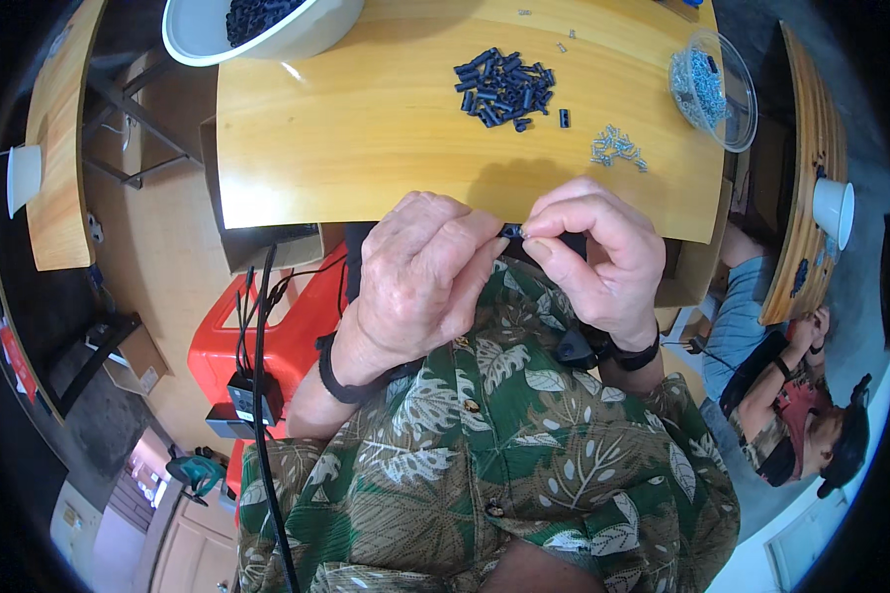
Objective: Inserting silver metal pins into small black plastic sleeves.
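A small dark part (511,230), smooth and slightly glossy, sits between the fingertips of both hands, just off the near edge of the table; its full shape is hidden by the fingers. The left hand (425,262) is closed, thumb and fingers pinching the part's left end. The right hand (603,252) pinches at the right end with thumb and forefinger, the other fingers curled; whether a smaller piece sits between those tips is too small to tell.

Beyond, the table (366,138) has a smooth, yellowish wood-grain top. On it lies a loose heap of black pieces (504,87), short and tubular, with a single black piece (565,119) just beside it. Nearer the right hand, shiny metal screws (618,148) are scattered in a small cluster. A clear round tub (748,104) at the right holds more silvery hardware; a white, smooth-walled basin (311,40) at the far left holds more black pieces.
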{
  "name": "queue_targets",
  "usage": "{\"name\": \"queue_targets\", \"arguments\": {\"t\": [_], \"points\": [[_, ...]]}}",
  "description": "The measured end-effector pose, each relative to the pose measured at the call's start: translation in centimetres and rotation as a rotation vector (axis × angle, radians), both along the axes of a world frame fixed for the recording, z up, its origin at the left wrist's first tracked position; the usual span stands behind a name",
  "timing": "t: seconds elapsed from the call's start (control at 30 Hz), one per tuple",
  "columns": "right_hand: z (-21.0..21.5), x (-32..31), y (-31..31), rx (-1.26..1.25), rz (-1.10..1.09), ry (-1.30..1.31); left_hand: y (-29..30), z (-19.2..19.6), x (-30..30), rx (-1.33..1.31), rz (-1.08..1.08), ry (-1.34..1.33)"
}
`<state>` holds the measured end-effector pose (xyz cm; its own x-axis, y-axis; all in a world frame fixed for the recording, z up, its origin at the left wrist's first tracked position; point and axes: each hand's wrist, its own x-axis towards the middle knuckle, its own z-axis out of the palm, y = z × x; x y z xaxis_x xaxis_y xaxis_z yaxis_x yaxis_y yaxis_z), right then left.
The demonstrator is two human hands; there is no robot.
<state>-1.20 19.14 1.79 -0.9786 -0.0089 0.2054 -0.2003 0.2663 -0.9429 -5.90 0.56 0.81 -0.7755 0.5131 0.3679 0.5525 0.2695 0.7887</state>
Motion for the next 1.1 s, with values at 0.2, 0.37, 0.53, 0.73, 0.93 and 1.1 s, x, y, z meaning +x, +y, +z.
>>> {"name": "queue_targets", "arguments": {"t": [0.2,0.37,0.53,0.73,0.93,1.1], "points": [[0.1,0.1,0.2,-0.058,0.029,-0.104,0.0,0.3,0.0,-0.055,-0.030,0.046],[0.6,-0.4,0.4,0.048,0.078,-0.116,-0.2,0.0,0.0,-0.065,-0.039,0.079],[-1.0,-0.6,1.2,-0.707,0.102,-0.598,-0.2,-0.2,-0.2,0.009,-0.072,0.069],[-2.4,-0.3,0.3,-1.009,0.208,-0.665,-0.3,-1.1,0.1,0.147,-0.083,-0.063],[-2.0,-0.3,0.6,-0.887,0.166,-0.718,-0.4,-1.0,0.0,0.111,-0.089,-0.061],[-2.1,-0.3,0.2,-0.857,0.163,-0.787,-0.4,-1.5,0.2,0.002,-0.100,0.077]]}}
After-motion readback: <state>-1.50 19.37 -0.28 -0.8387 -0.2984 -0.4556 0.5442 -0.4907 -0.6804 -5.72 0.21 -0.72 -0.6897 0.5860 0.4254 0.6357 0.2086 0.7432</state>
